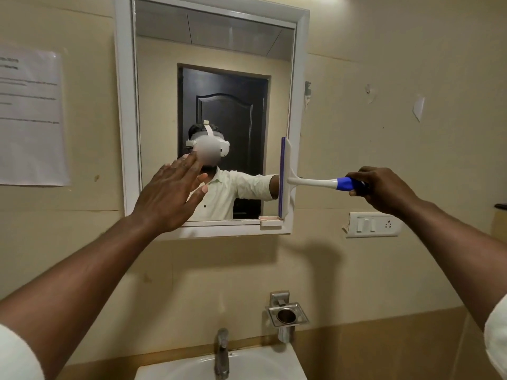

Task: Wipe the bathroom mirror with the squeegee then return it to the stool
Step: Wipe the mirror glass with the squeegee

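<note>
A white-framed mirror (153, 111) hangs on the beige wall in front of me. My right hand (384, 189) grips the blue end of a white squeegee (310, 182). Its blade stands vertical against the mirror's right edge, low on the glass. My left hand (170, 196) is raised flat in front of the mirror's lower left part, fingers spread, holding nothing; whether it touches the glass I cannot tell. The stool is out of sight.
Below the mirror are a white sink (260, 366) with a steel tap (222, 352) and a steel cup holder (286, 316) on the wall. A switch plate (373, 224) sits right of the mirror; a paper notice (30, 116) hangs on the left.
</note>
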Demonstrator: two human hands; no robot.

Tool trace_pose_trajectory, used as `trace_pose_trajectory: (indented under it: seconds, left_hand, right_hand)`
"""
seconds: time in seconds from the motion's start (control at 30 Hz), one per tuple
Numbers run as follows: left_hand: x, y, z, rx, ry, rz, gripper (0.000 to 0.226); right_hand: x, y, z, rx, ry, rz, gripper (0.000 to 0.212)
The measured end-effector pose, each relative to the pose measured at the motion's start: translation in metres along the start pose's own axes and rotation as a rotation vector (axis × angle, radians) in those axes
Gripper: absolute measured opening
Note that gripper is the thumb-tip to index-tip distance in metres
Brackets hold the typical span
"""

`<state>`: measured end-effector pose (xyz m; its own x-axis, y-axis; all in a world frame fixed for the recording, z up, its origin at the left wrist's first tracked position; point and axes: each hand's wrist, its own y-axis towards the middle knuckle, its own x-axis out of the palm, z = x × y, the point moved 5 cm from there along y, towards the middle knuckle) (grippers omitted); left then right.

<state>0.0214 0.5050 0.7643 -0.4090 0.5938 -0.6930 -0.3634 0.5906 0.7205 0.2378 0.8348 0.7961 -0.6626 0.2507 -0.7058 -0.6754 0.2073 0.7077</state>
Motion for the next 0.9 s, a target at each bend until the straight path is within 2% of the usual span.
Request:
trace_pose_trajectory:
  seconds: [0.2,0.3,0.4,0.57,0.73,0.9]
  left_hand:
    - [-0.006,0.000,-0.012,0.007,0.007,0.026,0.067]
    - [-0.017,0.006,-0.019,0.017,0.040,0.067,0.067]
    - [-0.035,0.014,-0.022,0.038,0.067,0.147,0.067]
    - [-0.060,0.026,-0.023,0.057,0.074,0.197,0.065]
    - [-0.069,0.029,-0.030,0.055,0.096,0.207,0.068]
    - [-0.070,0.024,-0.042,0.054,0.096,0.197,0.065]
  right_hand:
    - [-0.012,0.010,-0.006,-0.007,0.061,-0.023,0.035]
    - [-0.032,0.030,-0.023,0.037,0.241,0.098,0.027]
    - [-0.044,0.054,-0.049,0.125,0.519,0.206,0.022]
    - [-0.046,0.096,-0.106,0.178,0.865,0.346,0.027]
    - [-0.038,0.126,-0.158,0.130,1.060,0.447,0.017]
    - [-0.033,0.144,-0.185,0.239,1.057,0.572,0.031]
